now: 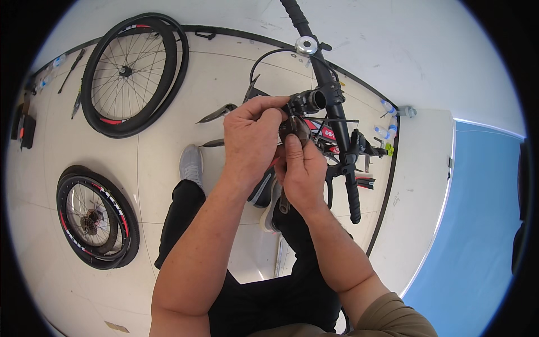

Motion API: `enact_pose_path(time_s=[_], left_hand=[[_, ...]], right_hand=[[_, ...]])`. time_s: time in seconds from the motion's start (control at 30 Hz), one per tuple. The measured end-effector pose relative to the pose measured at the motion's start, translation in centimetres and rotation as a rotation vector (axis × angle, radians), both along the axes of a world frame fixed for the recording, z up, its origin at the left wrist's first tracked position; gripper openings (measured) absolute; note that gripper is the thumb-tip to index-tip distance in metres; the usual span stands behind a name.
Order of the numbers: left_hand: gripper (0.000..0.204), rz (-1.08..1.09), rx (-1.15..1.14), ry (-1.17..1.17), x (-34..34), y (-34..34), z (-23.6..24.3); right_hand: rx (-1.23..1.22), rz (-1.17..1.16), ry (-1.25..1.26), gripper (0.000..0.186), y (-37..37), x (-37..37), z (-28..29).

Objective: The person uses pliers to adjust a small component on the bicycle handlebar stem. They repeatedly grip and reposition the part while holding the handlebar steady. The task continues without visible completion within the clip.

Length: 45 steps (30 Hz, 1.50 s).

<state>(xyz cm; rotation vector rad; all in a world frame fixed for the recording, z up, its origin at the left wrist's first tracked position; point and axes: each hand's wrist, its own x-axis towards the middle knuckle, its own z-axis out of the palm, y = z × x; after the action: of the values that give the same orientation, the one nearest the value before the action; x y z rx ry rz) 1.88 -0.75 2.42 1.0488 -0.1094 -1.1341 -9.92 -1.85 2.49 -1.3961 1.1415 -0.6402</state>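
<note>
In front of me is a bicycle with a black drop-down handlebar [325, 76] that carries a silver bell [306, 45]. Beside the bar sits a black cylindrical part [314, 100] with a dark round end. My left hand [252, 137] is closed, its thumb and forefinger pinching the near end of that part. Just below, my right hand [305, 171] is closed with its thumb pressed on a dark, shiny rounded piece [302, 131]; its exact kind is unclear. The fingers hide much of both pieces. A metal arm-like end [284, 205] shows under my right hand.
Two wheels with tyres, one at the far left [168, 62] and one nearer [132, 230], lie on the tiled floor. Tools [71, 70] lie by the left wall. Plastic bottles [387, 132] stand right, before a white wall and blue panel [477, 196]. My shoe [192, 164] is left.
</note>
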Motion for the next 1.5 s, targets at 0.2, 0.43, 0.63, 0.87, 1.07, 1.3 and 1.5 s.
enact_pose_path(time_s=[0.2, 0.43, 0.63, 0.87, 1.07, 1.3, 1.5], left_hand=[[0.026, -0.013, 0.005, 0.008, 0.0, 0.1, 0.1], [0.026, -0.002, 0.004, -0.001, -0.1, 0.1, 0.2], [0.026, 0.012, -0.032, -0.008, -0.2, 0.1, -0.1], [0.026, 0.018, -0.052, -0.088, -0.2, 0.0, -0.8], [0.027, 0.012, -0.056, -0.105, -0.2, 0.0, -0.9], [0.027, 0.007, -0.04, -0.07, 0.0, -0.1, -0.5], [0.027, -0.002, 0.011, -0.058, 0.0, 0.0, -0.1]], right_hand=[[0.209, 0.004, -0.108, 0.031, -0.1, 0.0, 1.0], [0.207, -0.025, -0.126, 0.029, 0.1, 0.3, 0.6], [0.106, -0.029, -0.047, 0.026, 0.2, 0.6, 0.2], [-0.404, 0.057, 0.302, 0.021, -0.3, -0.2, -0.1], [-0.507, 0.067, 0.415, 0.02, -0.4, -0.2, 0.5], [-0.372, 0.048, 0.32, 0.021, 0.2, -0.7, 0.6], [0.566, 0.016, -0.214, 0.031, -0.4, -1.2, 2.9]])
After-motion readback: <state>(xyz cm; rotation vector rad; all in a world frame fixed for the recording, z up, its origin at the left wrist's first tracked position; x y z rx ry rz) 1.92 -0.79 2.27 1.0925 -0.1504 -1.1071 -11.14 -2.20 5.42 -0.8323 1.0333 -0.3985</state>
